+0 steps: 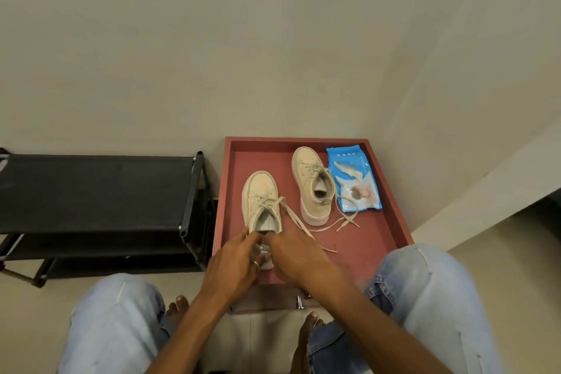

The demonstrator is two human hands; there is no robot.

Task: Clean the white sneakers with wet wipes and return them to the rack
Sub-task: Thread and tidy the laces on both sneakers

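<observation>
Two off-white sneakers stand on a red tray [373, 231], toes pointing away from me. The left sneaker [261, 197] is nearest, its laces untied and trailing right. The right sneaker [311, 182] stands farther back beside a blue wet wipes pack [353, 181]. My left hand [232, 264] and my right hand [299, 256] meet at the heel of the left sneaker. Between their fingers shows a small white piece, seemingly a wet wipe [265, 255]. The heel itself is hidden by my fingers.
A black shoe rack [97, 191] with fabric shelves stands left of the tray against the wall. My knees in light jeans frame the bottom of the view, with bare toes between them. A pale ledge [485, 191] runs at the right.
</observation>
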